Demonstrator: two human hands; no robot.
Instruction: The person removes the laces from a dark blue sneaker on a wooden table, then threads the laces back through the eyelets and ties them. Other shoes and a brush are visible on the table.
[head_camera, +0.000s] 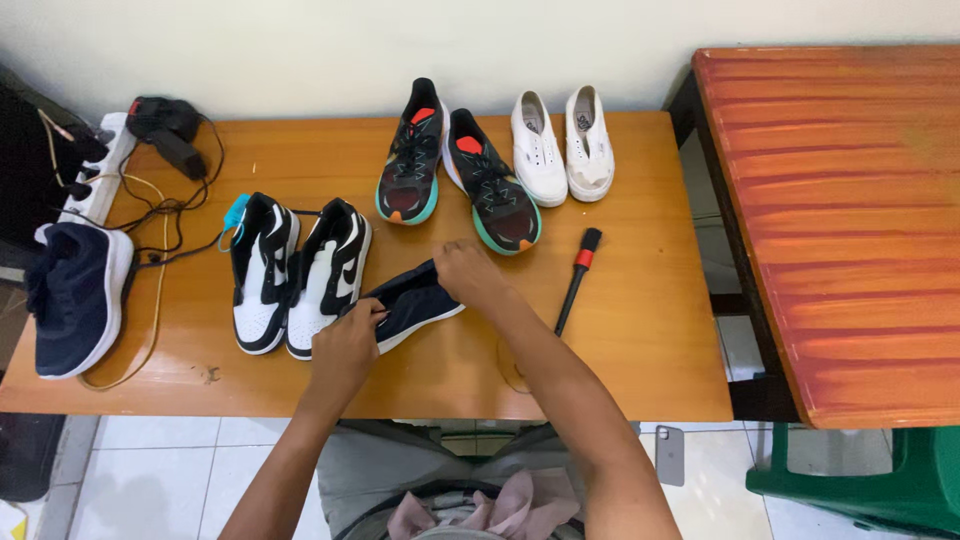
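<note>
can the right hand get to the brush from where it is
Probably yes. The right hand rests on the navy shoe, and the brush lies just to its right on bare table, with nothing between them. The hand would have to let go of the shoe first.

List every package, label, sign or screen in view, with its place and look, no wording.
No packages, signs or lit screens show.
Grey slab-shaped phone: lying on the white tiled floor below the wooden table's front edge, its back or dark face up, I cannot tell which.
Small turquoise tag: at the heel of the black-and-white sneaker pair, left of the navy shoe that both hands hold.
</note>
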